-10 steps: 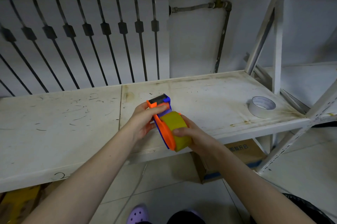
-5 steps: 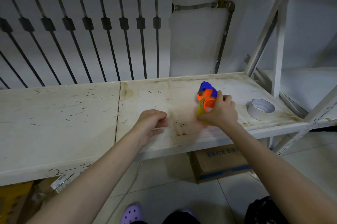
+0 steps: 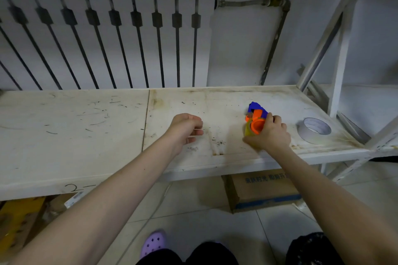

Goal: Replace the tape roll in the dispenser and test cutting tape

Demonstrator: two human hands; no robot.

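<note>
A single wide-angle view looks out from the person's head, forward and down. The worktop point(image 3: 64, 135) crosses the middle of the frame from edge to edge, near enough that both forearms reach it, entering from the bottom corners. The left hand point(image 3: 185, 131) and the right hand point(image 3: 269, 137), which grips the tape dispenser point(image 3: 257, 125), lie a little below centre, the right one off to the right. Above them the view faces the radiator point(image 3: 107, 27) and the wall point(image 3: 241, 49) almost square on. Along the bottom it takes in the floor point(image 3: 193, 210) and a purple shoe point(image 3: 154, 243). The shelf frame point(image 3: 340, 60) leans across the right margin.
</note>
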